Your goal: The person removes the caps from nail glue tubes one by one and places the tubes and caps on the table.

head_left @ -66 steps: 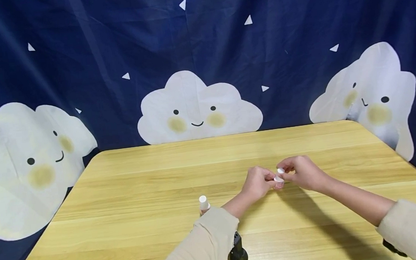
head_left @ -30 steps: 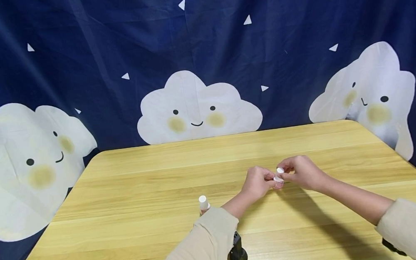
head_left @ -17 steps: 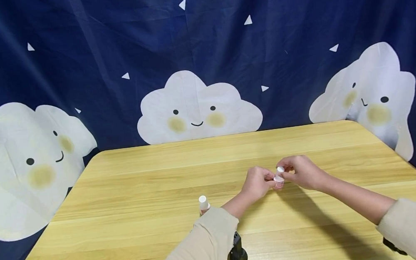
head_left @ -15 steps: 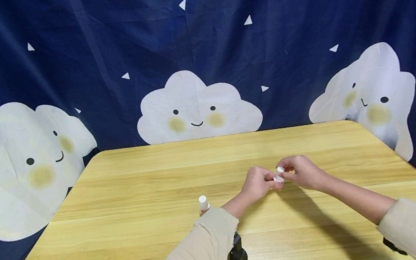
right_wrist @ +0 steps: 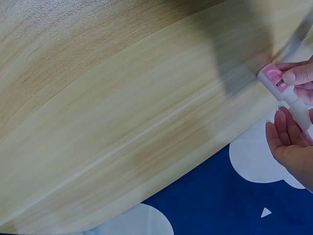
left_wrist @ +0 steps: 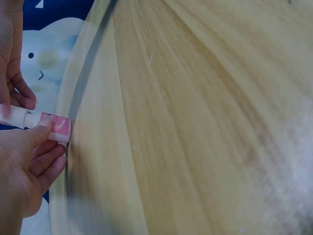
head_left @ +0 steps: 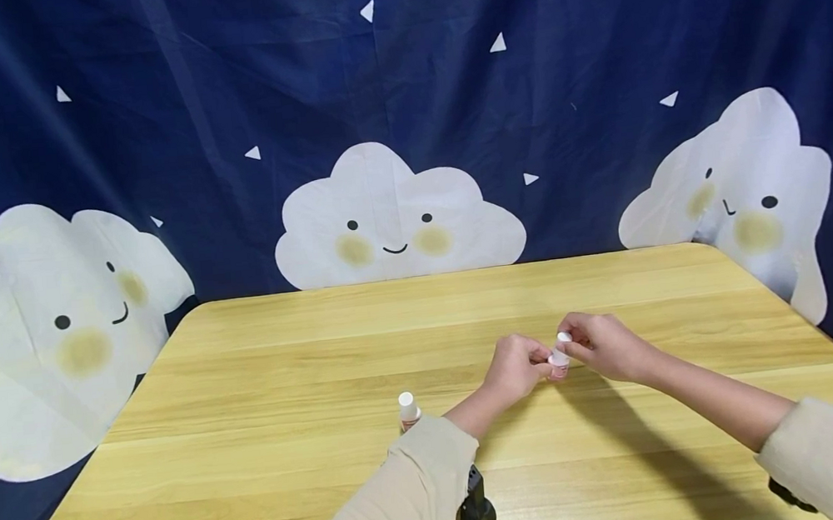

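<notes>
A small bottle (head_left: 558, 370) with a pink label is upright at the right of the table's middle. My left hand (head_left: 511, 368) pinches its body; in the left wrist view the thumb lies over the pink label (left_wrist: 60, 126). Fingers of my right hand (head_left: 607, 345) grip the white cap (head_left: 564, 337) at the top. In the left wrist view a white neck (left_wrist: 32, 119) shows between cap and body. The cap is partly covered by the right fingers. A second white-capped bottle (head_left: 408, 407) stands behind my left sleeve, its lower part hidden.
The wooden table (head_left: 283, 356) has rounded far corners. Behind it hangs a dark blue curtain (head_left: 444, 81) with white clouds. A black wrist camera (head_left: 476, 505) hangs under the left sleeve.
My right hand and the cap have shifted slightly up and right relative to the bottle body. My left hand and the second bottle stay where they were.
</notes>
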`<control>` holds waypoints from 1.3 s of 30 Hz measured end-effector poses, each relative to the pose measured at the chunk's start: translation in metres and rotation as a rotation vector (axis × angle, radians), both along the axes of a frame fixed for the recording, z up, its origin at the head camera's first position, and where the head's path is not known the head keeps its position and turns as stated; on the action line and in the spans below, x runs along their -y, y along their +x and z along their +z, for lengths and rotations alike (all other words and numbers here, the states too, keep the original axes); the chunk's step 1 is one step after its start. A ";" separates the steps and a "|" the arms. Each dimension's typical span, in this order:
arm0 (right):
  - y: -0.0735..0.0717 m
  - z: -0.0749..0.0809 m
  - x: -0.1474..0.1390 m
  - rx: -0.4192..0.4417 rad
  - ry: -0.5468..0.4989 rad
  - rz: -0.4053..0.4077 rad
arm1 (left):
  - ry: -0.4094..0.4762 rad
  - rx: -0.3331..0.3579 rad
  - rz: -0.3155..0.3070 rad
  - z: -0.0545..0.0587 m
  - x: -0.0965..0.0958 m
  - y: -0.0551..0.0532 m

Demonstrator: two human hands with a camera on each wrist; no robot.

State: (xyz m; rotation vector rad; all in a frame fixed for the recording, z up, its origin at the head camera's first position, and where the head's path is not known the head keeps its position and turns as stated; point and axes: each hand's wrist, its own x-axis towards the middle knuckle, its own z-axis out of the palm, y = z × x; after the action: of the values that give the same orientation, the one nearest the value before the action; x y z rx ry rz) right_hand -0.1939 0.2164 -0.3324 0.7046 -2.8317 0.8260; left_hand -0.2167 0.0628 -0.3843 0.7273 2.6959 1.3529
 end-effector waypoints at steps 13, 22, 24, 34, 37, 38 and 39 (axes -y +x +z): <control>0.000 0.001 0.001 0.034 -0.010 -0.009 | 0.017 0.030 0.001 0.000 0.000 0.000; -0.001 0.004 -0.001 -0.002 -0.012 0.021 | 0.028 0.043 0.000 0.001 0.000 0.001; -0.002 0.005 -0.002 0.011 -0.006 0.031 | 0.029 0.041 0.001 0.001 0.000 0.000; -0.002 0.011 -0.005 0.021 0.003 0.059 | 0.031 0.017 -0.013 0.001 0.000 0.001; -0.002 0.011 -0.005 0.015 0.001 0.060 | 0.030 0.016 -0.008 0.001 0.000 0.001; -0.002 0.011 -0.005 0.015 0.003 0.059 | 0.028 0.016 -0.007 0.001 0.000 0.001; -0.002 0.011 -0.005 0.014 0.007 0.057 | 0.029 0.018 -0.005 0.001 0.000 0.001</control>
State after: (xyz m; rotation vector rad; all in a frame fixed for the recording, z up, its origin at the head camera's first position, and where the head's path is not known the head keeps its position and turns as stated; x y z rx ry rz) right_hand -0.1955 0.2218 -0.3210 0.7870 -2.8407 0.8334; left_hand -0.2159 0.0629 -0.3835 0.7205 2.6635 1.3937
